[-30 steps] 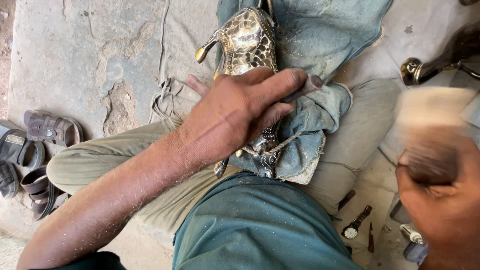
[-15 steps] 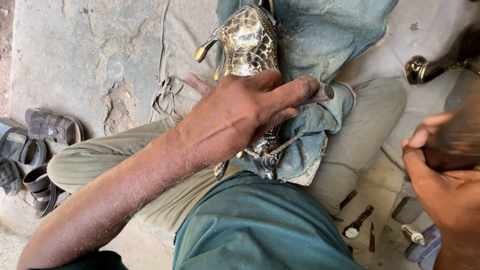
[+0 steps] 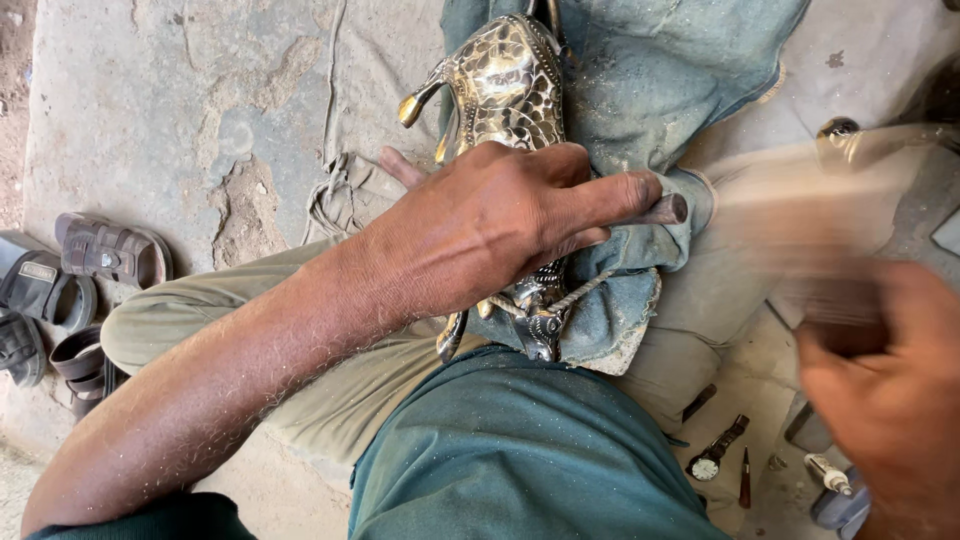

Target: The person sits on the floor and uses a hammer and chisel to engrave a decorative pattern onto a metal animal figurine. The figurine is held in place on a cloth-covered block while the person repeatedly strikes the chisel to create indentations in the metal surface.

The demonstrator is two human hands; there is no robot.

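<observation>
A brass animal figure [image 3: 505, 85] with an embossed surface lies along my lap on a blue denim cloth [image 3: 650, 80]. My left hand [image 3: 490, 230] presses down over its middle and grips a thin metal punch [image 3: 665, 210], whose end sticks out past my forefinger. At the right edge, my right hand [image 3: 890, 400] is closed around the handle of a wooden mallet [image 3: 800, 230]. The mallet is a motion-blurred streak just right of the punch. The figure's lower part [image 3: 535, 325] shows under my left palm.
Several dark sandals [image 3: 110, 250] lie on the cracked stone floor [image 3: 200, 120] at the left. By my right knee are a wristwatch [image 3: 715, 455], a small pointed tool [image 3: 745, 478] and a little bottle [image 3: 825, 475]. Another brass piece [image 3: 840, 130] sits at the upper right.
My right hand has kept moving with the mallet, which dropped out of sight and now streaks in beside the punch. My left hand and the figure have stayed put.
</observation>
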